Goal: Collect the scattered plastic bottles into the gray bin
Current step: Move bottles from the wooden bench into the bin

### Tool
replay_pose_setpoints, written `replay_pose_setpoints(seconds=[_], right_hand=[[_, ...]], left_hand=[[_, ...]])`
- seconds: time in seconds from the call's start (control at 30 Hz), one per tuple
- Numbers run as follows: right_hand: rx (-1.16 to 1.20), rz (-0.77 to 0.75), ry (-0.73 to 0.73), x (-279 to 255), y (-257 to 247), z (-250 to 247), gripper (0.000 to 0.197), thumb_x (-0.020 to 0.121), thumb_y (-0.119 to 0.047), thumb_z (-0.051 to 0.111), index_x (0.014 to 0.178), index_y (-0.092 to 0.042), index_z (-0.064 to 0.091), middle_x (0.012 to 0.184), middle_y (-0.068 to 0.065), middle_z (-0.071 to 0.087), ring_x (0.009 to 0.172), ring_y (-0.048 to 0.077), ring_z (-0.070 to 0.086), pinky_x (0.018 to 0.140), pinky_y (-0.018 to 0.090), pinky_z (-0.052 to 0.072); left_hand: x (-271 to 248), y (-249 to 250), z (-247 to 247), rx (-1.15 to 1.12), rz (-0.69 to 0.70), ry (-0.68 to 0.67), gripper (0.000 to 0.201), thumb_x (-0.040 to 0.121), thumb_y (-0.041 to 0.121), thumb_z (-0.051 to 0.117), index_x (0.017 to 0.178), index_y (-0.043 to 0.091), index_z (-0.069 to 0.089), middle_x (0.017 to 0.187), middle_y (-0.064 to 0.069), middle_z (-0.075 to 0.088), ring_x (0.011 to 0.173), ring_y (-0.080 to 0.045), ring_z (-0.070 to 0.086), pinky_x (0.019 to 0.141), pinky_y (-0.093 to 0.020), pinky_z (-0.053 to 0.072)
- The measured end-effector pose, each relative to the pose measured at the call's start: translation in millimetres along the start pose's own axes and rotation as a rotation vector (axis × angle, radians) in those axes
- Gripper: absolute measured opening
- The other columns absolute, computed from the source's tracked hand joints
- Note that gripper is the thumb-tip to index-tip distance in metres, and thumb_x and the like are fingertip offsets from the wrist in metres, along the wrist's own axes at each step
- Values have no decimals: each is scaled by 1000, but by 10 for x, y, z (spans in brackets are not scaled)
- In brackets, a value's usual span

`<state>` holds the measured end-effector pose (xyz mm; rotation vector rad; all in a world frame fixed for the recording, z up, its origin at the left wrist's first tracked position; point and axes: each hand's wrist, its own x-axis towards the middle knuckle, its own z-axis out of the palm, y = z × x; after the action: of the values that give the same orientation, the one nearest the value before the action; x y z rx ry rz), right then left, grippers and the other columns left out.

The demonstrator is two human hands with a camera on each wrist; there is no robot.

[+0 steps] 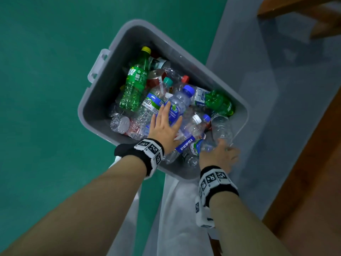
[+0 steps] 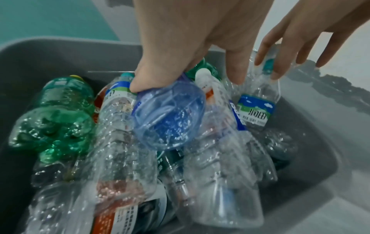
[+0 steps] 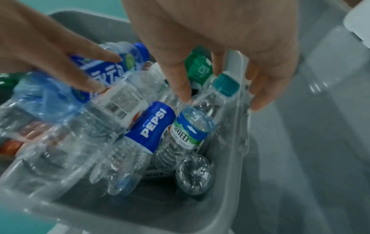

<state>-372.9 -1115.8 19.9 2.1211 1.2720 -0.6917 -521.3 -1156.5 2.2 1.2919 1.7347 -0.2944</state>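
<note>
The gray bin stands on the floor, holding several empty plastic bottles. My left hand rests on a blue-tinted bottle with a blue cap on top of the pile. Its fingers lie straight over the label and the thumb touches the base. My right hand hovers at the bin's near right corner with fingers spread and loose. Its thumb touches a clear bottle with a teal cap and a blue-green label. A Pepsi bottle lies beside it.
A green Sprite bottle and a crushed green bottle lie deeper in the bin. A clear bottle leans on the right rim. Green floor lies left, a gray strip right, wooden furniture beyond.
</note>
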Motion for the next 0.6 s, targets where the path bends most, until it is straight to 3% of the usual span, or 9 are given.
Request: replay_pose_setpoints(seconds=[0.1, 0.2, 0.27, 0.4, 0.5, 0.6], right_hand=[[101, 99, -127, 80, 101, 15, 62, 88, -22, 60, 142, -33, 32, 144, 18, 22, 126, 40, 37, 99, 41, 43], [267, 156, -199, 176, 135, 32, 56, 94, -12, 52, 145, -28, 35, 140, 20, 35, 119, 36, 50, 90, 30, 41], [295, 125, -124, 259, 136, 30, 42, 97, -12, 46, 138, -22, 48, 135, 20, 47, 117, 34, 53, 91, 32, 42], [337, 43, -62, 392, 201, 63, 30, 98, -11, 44, 120, -16, 63, 119, 16, 61, 106, 31, 59, 89, 33, 46], [345, -37, -36, 429, 258, 18, 29, 97, -7, 43, 115, -13, 66, 114, 19, 62, 100, 32, 61, 79, 28, 43], [260, -142, 12, 429, 269, -111, 31, 97, -7, 43, 117, -15, 65, 115, 21, 57, 86, 30, 55, 77, 26, 40]], left_hand=[[34, -26, 169, 146, 2, -48, 96, 88, 45, 57, 149, 27, -16, 145, -24, -40, 139, -40, -30, 117, -57, -1], [66, -79, 282, 189, -23, -57, 100, 90, 23, 56, 144, 31, -27, 137, -24, -50, 135, -41, -36, 115, -61, -1], [106, -108, 345, 187, -47, -59, 102, 89, 16, 55, 142, 34, -30, 136, -24, -50, 135, -41, -36, 113, -62, -3], [149, -134, 420, 208, -61, -18, 107, 88, 25, 59, 140, 35, -33, 140, -25, -47, 135, -41, -35, 112, -64, -5], [155, -119, 418, 208, -64, -20, 107, 86, 26, 60, 141, 34, -32, 143, -26, -41, 136, -42, -33, 112, -63, -7], [136, -111, 359, 199, -71, 1, 105, 85, 19, 59, 143, 34, -27, 146, -26, -38, 138, -42, -31, 113, -61, -7]])
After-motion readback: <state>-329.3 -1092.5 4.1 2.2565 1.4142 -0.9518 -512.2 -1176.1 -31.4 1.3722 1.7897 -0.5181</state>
